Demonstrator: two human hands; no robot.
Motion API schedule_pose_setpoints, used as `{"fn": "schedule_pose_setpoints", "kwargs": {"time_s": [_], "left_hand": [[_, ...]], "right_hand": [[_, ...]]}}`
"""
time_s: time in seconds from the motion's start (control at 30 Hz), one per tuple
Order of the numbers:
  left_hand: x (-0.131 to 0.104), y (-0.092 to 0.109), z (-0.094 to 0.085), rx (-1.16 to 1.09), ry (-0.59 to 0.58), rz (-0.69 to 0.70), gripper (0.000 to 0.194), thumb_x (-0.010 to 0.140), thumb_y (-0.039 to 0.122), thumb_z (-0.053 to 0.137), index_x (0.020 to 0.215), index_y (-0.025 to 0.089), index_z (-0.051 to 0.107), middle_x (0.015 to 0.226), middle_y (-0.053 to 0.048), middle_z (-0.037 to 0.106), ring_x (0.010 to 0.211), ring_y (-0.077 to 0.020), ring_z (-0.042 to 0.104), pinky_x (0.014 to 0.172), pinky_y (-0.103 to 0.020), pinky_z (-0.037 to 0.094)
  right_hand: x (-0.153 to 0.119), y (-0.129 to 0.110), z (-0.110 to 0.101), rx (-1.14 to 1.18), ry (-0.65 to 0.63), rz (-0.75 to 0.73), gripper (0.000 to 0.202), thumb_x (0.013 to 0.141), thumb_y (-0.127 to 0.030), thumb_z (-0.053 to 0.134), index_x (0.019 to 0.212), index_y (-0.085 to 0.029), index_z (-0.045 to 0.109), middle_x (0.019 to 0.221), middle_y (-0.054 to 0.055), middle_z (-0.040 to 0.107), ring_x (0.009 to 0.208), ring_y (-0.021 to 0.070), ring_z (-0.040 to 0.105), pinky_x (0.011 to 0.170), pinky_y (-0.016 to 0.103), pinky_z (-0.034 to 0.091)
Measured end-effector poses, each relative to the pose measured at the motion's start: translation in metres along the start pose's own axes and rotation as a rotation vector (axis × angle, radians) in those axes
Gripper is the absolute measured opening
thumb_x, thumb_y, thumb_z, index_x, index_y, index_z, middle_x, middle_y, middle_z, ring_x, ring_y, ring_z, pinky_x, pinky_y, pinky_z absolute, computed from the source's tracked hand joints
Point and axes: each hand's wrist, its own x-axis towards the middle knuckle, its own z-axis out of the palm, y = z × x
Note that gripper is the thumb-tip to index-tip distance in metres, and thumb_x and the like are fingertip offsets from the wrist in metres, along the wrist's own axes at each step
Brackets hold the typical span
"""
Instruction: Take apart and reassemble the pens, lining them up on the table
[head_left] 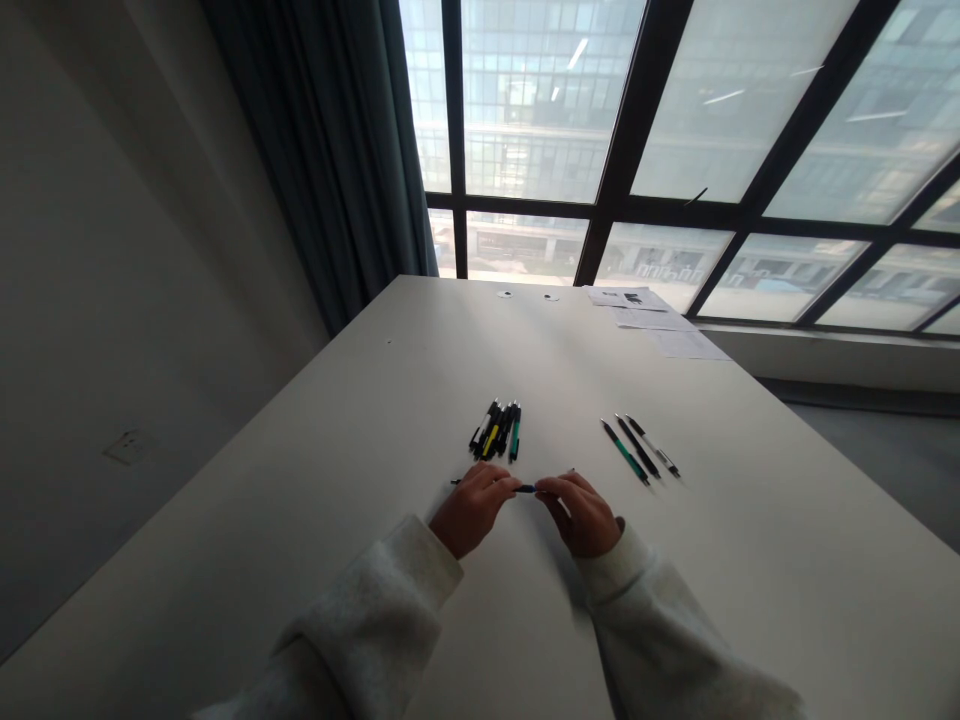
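Both grips, left [474, 505] and right [583, 508], were clamped on a pen [526, 489], held between them above the tabletop [517, 640]. It appeared light, rigid and slippery; the barrel suited fingertip hold.

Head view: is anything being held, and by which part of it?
A slim dark pen: the left hand holds its left part, the right hand its right part, with a short stretch showing between them.

Dark curtain [337, 140] L of big window [540, 120] w/ blk frame; papers [645, 318] at surface's [442, 350] far R edge; wall socket [126, 447] on L wall [105, 280].
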Motion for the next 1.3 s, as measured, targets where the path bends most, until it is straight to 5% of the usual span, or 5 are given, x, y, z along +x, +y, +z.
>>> {"fn": "schedule_pose_setpoints", "kwargs": {"time_s": [0.43,0.77,0.97,1.13,1.3], "left_hand": [[-0.002,-0.002,0.001,-0.016,0.011,-0.026,0.014,0.091,0.016,0.054,0.101,0.017,0.063,0.092,-0.007,0.064,0.089,-0.0179,0.058,0.082,-0.035,0.053],[-0.001,-0.002,0.000,-0.026,-0.015,-0.009,0.015,0.092,0.018,0.053,0.102,0.018,0.064,0.090,-0.006,0.064,0.087,-0.0176,0.057,0.078,-0.033,0.053],[-0.002,-0.001,0.000,-0.023,0.007,-0.020,0.016,0.093,0.020,0.051,0.102,0.018,0.064,0.091,-0.007,0.064,0.088,-0.0184,0.059,0.081,-0.037,0.053],[-0.002,-0.001,0.001,-0.021,0.001,-0.034,0.014,0.092,0.017,0.052,0.101,0.017,0.064,0.092,-0.007,0.064,0.088,-0.0186,0.058,0.082,-0.037,0.054],[-0.001,0.000,0.001,-0.016,0.010,-0.031,0.015,0.093,0.018,0.052,0.102,0.018,0.064,0.091,-0.007,0.065,0.088,-0.0184,0.059,0.081,-0.036,0.054]], "right_hand": [[-0.002,-0.002,0.003,0.031,0.064,0.055,0.030,0.089,-0.012,0.055,0.118,-0.020,0.059,0.107,0.013,0.066,0.081,0.0178,0.067,0.072,0.032,0.059],[-0.003,0.001,0.004,0.048,-0.032,0.062,0.018,0.089,-0.012,0.054,0.104,-0.020,0.062,0.092,0.009,0.064,0.080,0.0181,0.063,0.069,0.031,0.057],[-0.014,0.026,0.002,-0.246,0.076,0.142,0.036,0.083,-0.026,0.061,0.118,-0.018,0.059,0.104,0.015,0.063,0.097,0.0287,0.059,0.083,0.047,0.051],[-0.027,0.056,0.000,-0.481,0.015,0.279,0.027,0.078,-0.022,0.061,0.102,-0.013,0.067,0.096,0.015,0.063,0.087,0.0287,0.056,0.078,0.046,0.049],[-0.027,0.060,-0.001,-0.360,-0.026,0.319,0.015,0.082,-0.019,0.056,0.081,-0.016,0.071,0.077,0.009,0.063,0.070,0.0216,0.057,0.068,0.035,0.050]]}}
